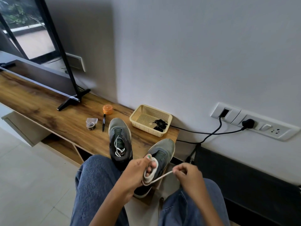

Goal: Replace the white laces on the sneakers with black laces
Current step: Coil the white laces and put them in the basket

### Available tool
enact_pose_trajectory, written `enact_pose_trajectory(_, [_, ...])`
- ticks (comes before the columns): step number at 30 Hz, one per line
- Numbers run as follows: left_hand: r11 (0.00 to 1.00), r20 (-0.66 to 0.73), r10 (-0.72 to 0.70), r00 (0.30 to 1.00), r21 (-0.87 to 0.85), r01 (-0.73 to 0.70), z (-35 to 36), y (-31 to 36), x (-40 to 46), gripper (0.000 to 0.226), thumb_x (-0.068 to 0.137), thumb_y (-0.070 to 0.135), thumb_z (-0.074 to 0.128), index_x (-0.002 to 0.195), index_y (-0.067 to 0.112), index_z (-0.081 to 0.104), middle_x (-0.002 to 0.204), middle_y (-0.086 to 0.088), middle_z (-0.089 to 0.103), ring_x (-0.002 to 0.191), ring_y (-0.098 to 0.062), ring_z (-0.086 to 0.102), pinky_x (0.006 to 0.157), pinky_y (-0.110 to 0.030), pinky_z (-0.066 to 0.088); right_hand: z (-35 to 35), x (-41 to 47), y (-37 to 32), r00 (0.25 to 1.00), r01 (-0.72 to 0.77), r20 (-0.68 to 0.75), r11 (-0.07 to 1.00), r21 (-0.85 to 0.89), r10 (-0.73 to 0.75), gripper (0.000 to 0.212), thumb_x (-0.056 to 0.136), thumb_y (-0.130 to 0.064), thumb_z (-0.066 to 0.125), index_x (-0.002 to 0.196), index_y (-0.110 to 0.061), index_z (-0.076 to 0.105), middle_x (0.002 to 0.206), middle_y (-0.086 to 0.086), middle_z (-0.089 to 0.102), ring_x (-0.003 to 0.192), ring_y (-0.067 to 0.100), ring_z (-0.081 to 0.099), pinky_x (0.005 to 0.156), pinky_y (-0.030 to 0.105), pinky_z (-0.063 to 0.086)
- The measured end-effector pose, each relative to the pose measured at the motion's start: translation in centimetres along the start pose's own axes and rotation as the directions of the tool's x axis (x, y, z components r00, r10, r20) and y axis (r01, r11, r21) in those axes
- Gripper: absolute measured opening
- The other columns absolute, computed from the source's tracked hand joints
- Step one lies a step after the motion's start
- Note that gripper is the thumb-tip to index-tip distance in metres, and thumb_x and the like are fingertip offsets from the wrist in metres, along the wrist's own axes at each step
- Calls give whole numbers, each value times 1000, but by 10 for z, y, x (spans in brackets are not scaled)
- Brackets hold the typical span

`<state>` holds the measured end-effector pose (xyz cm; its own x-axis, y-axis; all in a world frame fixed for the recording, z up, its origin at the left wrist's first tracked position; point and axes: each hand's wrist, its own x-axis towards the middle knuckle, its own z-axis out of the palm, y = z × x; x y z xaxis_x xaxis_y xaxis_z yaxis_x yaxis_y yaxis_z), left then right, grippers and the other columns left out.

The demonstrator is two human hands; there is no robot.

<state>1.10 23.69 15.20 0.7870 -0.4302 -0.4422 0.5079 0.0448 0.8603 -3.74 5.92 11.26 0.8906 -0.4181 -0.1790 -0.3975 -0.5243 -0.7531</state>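
Two grey-green sneakers stand on the wooden shelf point(48, 111). The left sneaker point(120, 136) still carries a loose white lace point(118, 145) through its eyelets. The right sneaker point(161, 152) has no lace showing and is partly hidden behind my hands. A white lace point(150, 176) is wound in a coil round the fingers of my left hand point(138, 172). My right hand point(187, 172) pinches the free end of that lace, which runs taut between the two hands. Black laces point(160, 124) lie bundled in the cream basket point(138, 114).
An orange round tin point(107, 109), a black marker point(103, 122) and a small clear plastic box point(91, 123) lie on the shelf left of the sneakers. A TV stand foot point(73, 99) is further left. Black cables point(203, 132) run to wall sockets on the right.
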Motion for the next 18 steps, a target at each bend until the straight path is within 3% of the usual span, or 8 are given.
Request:
enact_pose_trajectory(4, [985,71,-33,997,170,21,12,-10,1,41,102,24,43,80,5,72,55,4,51,46,-5,44,49,-13,37,-11,2,-32,973,139,-197,985,103,-117,18,87,-10,66,80,-27,68,76,-11,68,74,3,64,68,18,48])
enact_pose_trajectory(8, [982,-4,-4,1000,189,5,19,-19,5,46,100,27,47,65,17,74,55,3,56,52,-9,47,56,-19,38,-9,-14,-59,967,233,-155,947,220,-201,22,84,-9,68,81,-31,71,76,-9,71,75,4,67,71,24,55])
enact_pose_trajectory(10, [995,-75,-9,997,102,17,20,-20,5,48,99,26,49,58,15,71,57,-4,58,50,-11,49,50,-19,39,-4,-23,-63,971,236,-82,945,225,-223,20,83,-11,69,82,-30,73,78,-10,72,77,3,67,72,24,55])
enact_pose_trajectory(14, [973,-133,-86,987,-223,54,19,-15,2,39,101,20,45,91,-8,70,80,-22,69,61,-18,67,53,-23,55,6,-37,-61,977,211,2,959,189,-215,18,83,-10,70,85,-27,75,81,-13,72,82,-3,66,76,14,51])
enact_pose_trajectory(18, [959,-155,-94,983,-278,48,15,-19,1,36,101,20,45,102,-7,69,87,-22,67,61,-16,67,54,-22,56,12,-39,-56,980,198,11,976,93,-200,17,86,-8,68,87,-23,76,80,-18,68,89,-10,60,76,6,45])
